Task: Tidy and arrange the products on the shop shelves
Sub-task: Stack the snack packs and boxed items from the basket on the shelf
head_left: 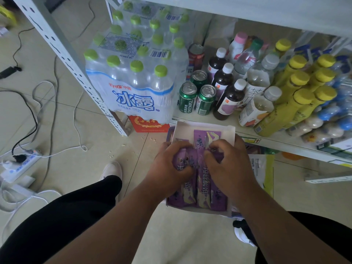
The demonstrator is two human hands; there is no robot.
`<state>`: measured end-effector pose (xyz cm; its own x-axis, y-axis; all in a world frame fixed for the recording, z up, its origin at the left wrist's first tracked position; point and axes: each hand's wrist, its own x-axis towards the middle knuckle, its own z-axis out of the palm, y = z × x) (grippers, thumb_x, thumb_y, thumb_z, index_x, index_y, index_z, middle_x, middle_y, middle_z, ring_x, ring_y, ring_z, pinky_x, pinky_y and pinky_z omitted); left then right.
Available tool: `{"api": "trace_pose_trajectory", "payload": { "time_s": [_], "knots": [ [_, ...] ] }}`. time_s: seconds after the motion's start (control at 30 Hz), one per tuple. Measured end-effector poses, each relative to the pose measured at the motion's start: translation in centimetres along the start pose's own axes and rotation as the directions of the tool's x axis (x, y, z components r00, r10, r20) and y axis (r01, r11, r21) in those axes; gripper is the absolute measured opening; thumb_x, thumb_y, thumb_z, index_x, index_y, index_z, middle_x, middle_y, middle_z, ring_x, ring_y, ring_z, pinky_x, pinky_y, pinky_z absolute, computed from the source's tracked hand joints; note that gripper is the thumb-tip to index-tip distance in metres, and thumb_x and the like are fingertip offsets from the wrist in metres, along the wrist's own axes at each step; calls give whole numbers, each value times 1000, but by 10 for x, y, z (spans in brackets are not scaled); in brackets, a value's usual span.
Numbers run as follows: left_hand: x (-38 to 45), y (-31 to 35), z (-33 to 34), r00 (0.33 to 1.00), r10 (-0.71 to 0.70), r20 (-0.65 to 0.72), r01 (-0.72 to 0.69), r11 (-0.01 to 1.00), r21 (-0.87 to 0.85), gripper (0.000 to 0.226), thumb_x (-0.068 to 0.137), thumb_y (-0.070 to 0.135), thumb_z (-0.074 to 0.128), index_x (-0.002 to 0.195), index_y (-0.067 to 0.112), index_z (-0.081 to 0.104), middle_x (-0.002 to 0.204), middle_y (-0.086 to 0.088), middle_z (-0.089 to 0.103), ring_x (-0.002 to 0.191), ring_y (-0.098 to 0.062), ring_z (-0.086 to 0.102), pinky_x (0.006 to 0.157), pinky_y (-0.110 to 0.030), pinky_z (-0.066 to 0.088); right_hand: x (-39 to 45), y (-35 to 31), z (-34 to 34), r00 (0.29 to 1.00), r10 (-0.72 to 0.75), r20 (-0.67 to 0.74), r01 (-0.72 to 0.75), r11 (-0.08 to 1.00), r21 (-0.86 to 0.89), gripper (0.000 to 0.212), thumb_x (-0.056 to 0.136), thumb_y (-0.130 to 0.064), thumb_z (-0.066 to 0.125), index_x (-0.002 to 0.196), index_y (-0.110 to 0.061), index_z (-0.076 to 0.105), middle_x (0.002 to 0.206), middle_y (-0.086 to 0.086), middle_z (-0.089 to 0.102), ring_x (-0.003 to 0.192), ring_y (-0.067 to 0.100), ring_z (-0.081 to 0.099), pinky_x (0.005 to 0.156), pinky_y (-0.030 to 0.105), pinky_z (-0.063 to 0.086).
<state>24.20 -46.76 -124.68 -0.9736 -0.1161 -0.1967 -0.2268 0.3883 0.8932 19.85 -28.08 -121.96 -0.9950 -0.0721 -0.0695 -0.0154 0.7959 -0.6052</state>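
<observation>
So we've got an open white box (204,128) of purple snack packets (202,189) sitting low in front of the bottom shelf (266,139), right at the middle of the view; both hands are in it. Our left hand (171,164) has its fingers curled around the top of the leftmost packet, clamped on it; our right hand (226,164) has its fingers bent down onto the packets next to it, and whether it really grips one or just presses we can't tell. The packets lie side by side, lengthwise in the box.

Going outward: at 12 o'clock from the box stand three green beer cans (197,96) on the shelf, with dark juice bottles (228,100) just beside them at 1 o'clock; yellow-capped bottles (297,100) lean further out at 2 o'clock. At 11 o'clock there's a shrink-wrapped pack of water bottles (133,73) with green caps, resting on a red box (148,125). Way off at 9 o'clock a power strip (22,164) and loose cables (38,115) lie on the tiled floor (76,168); black trouser legs and white shoes show at 6 to 8 o'clock.
</observation>
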Motion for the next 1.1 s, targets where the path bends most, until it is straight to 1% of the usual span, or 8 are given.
{"api": "trace_pose_trajectory", "payload": {
  "time_s": [0.2, 0.33, 0.53, 0.7, 0.8, 0.93, 1.03, 1.1],
  "knots": [
    [-7, 5, 9, 1000, 2, 2, -2, 997, -78, 58, 79, 21, 87, 126, 48, 65, 123, 19, 51, 107, 10, 59, 88, -11, 54, 15, -4, 1, 996, -25, -90, 6, 977, -213, 21, 89, -49, 71, 100, -33, 79, 149, 12, 48, 130, 35, 45, 108, 51, 47],
    [-13, 8, 15, 1000, 20, -10, -21, 993, -113, 63, 78, 17, 86, 129, 49, 66, 123, 18, 50, 110, 8, 60, 94, -16, 55, 22, -11, -2, 996, 13, -91, -40, 955, -295, 31, 84, -62, 74, 99, -36, 82, 160, 14, 40, 139, 36, 38, 114, 49, 41],
    [-16, 5, 22, 1000, 27, -14, -28, 993, -116, 71, 77, 18, 87, 136, 50, 61, 130, 22, 49, 124, -1, 58, 103, -28, 57, 21, -14, 6, 993, 41, -107, -75, 938, -338, 37, 79, -65, 78, 97, -33, 82, 154, 17, 43, 136, 37, 39, 112, 48, 40],
    [-14, 2, 21, 1000, 12, -25, -14, 996, -87, 79, 78, 19, 89, 147, 39, 55, 135, 15, 49, 123, 8, 54, 97, -8, 50, 20, -10, 7, 989, 4, -150, -34, 979, -199, 18, 81, -47, 84, 87, -30, 84, 141, 16, 52, 130, 35, 40, 110, 44, 38],
    [-9, 2, 18, 998, 12, -58, -15, 999, -49, 84, 76, 21, 89, 149, 39, 51, 133, 16, 50, 121, 7, 55, 104, -20, 52, 21, -10, 3, 989, 3, -150, -14, 997, -73, 10, 82, -41, 84, 89, -34, 83, 145, 13, 54, 135, 34, 40, 114, 46, 36],
    [-4, 1, 12, 999, -27, -24, 26, 999, -30, 89, 75, 25, 88, 152, 42, 47, 131, 16, 50, 121, -8, 60, 104, -38, 57, 18, -15, -8, 981, -3, -196, 15, 998, 58, 9, 88, -36, 83, 96, -32, 83, 160, 12, 45, 149, 34, 33, 123, 46, 29],
    [-5, -3, 11, 999, -38, 2, 38, 998, -43, 90, 74, 26, 88, 152, 44, 46, 129, 17, 50, 116, -11, 65, 99, -39, 61, 19, -16, -21, 944, -99, -314, 148, 980, 136, 10, 93, -28, 80, 98, -19, 80, 140, 9, 60, 133, 28, 51, 112, 38, 41],
    [-5, -5, 11, 999, -47, 0, 47, 997, -58, 88, 76, 25, 88, 152, 44, 47, 128, 16, 50, 113, -10, 66, 97, -38, 62, 18, -18, -30, 921, -161, -355, 239, 953, 187, 8, 100, -22, 72, 102, -14, 72, 110, 1, 69, 104, 9, 63, 91, 27, 51]
  ]
}}
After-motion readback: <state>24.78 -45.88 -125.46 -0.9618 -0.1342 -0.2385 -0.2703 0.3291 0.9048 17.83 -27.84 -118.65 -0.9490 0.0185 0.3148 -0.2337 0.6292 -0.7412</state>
